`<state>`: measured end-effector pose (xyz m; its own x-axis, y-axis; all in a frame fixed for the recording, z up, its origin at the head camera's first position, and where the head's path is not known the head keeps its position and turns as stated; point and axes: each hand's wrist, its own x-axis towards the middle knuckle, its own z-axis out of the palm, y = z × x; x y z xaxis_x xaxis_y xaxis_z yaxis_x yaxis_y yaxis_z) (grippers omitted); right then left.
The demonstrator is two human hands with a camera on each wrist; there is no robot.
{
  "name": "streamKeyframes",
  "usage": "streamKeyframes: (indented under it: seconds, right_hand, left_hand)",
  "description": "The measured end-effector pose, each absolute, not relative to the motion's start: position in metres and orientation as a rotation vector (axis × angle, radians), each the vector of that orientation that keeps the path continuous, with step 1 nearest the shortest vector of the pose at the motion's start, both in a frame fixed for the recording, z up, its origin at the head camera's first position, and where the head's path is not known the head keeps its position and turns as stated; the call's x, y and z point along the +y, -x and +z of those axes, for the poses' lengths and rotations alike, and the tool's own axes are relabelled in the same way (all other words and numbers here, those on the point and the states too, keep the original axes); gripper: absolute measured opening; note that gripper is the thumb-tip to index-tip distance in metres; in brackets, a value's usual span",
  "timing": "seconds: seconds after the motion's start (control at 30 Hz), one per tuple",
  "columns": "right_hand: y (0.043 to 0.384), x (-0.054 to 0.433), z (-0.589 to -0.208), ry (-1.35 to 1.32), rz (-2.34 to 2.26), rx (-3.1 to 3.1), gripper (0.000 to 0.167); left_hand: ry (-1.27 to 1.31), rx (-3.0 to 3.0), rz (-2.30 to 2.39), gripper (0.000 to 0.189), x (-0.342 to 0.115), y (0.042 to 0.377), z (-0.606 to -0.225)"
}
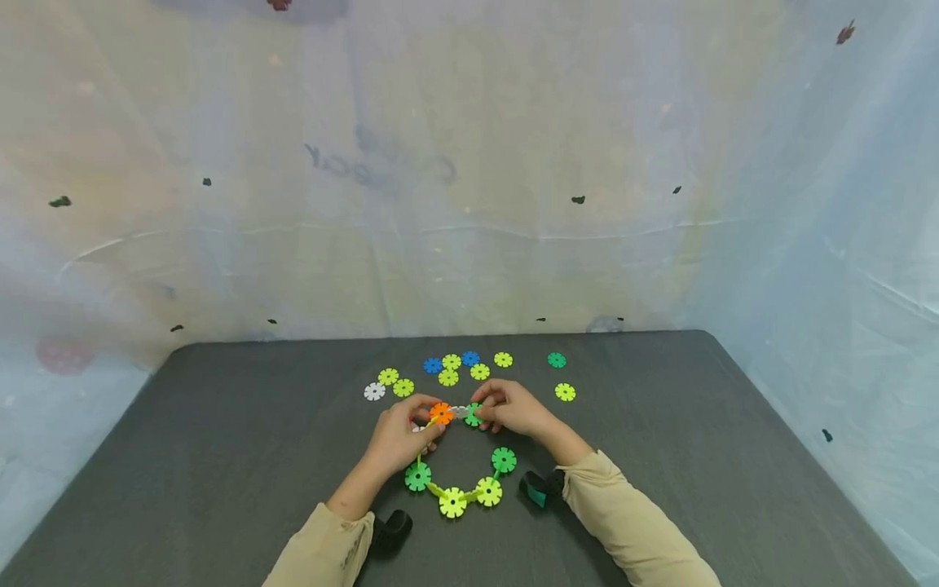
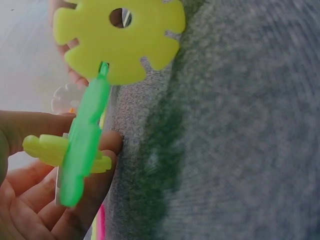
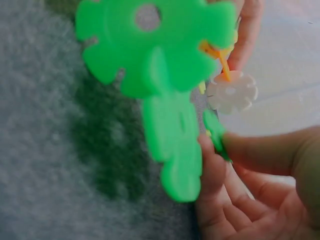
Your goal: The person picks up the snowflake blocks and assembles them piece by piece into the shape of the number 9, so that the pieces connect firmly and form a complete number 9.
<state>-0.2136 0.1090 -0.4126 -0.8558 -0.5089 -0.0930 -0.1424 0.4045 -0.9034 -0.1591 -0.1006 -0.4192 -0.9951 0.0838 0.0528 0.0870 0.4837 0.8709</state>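
On the dark table (image 1: pixel 660 456), a chain of discs (image 1: pixel 452 505) curves before you. Your left hand (image 1: pixel 398 436) pinches its orange disc (image 1: pixel 441 414) between thumb and fingers; your right hand (image 1: pixel 517 408) likewise pinches a green disc (image 1: pixel 472 416) near a white disc (image 1: pixel 458 412). Loose yellow discs (image 1: pixel 565 392) lie beyond.

a dark grey, matte tabletop (image 1: pixel 227 456) with rounded far corners carries flat notched plastic discs towards its far edge: left, one white disc (image 1: pixel 375 392) beside two yellow-green discs (image 1: pixel 403 387); mid, two blue discs (image 1: pixel 433 365) among four more yellow-green; right, a green disc (image 1: pixel 557 359), one yellow-green nearer.
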Motion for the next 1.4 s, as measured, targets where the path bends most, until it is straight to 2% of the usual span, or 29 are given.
streamKeyframes:
  seconds: [0.57,1.4]
  right_hand:
    - [0.204,0.111,-0.409,0.39,-1.616,2.266,0.027]
    - [0.202,0.106,-0.409,0.428,-1.675,2.263,0.022]
  left_hand:
    - [0.146,-2.712,-1.554,0.035,-0.102,0.158,-0.416]
    - [0.216,-2.649,-1.6,0.032,-0.098,0.153,-0.413]
